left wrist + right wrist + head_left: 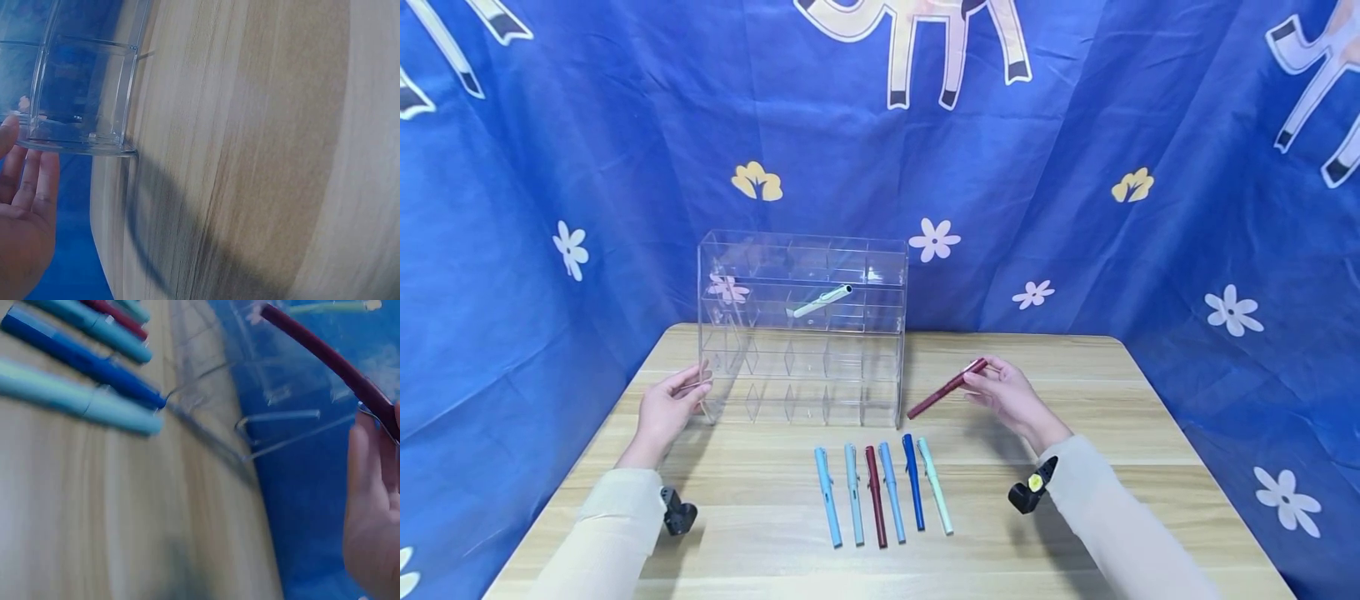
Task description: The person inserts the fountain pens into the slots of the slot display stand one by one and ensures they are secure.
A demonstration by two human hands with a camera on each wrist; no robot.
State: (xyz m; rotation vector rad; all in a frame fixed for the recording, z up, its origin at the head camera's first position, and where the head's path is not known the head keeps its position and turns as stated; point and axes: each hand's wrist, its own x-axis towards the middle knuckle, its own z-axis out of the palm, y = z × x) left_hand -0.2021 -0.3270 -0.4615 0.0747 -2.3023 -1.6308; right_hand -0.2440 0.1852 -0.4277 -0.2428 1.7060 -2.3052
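Pinching hands (666, 408) (1011, 400): left, rack (808, 333); right, maroon pen (942, 392)

We see the head view bright and clear, with pale glare on the table (842, 575) at bottom centre and soft shadow below the right hand (1009, 398). In the left wrist view, a broad shadow darkens the lower centre; in the right wrist view, pens (87, 361) at upper left blur.
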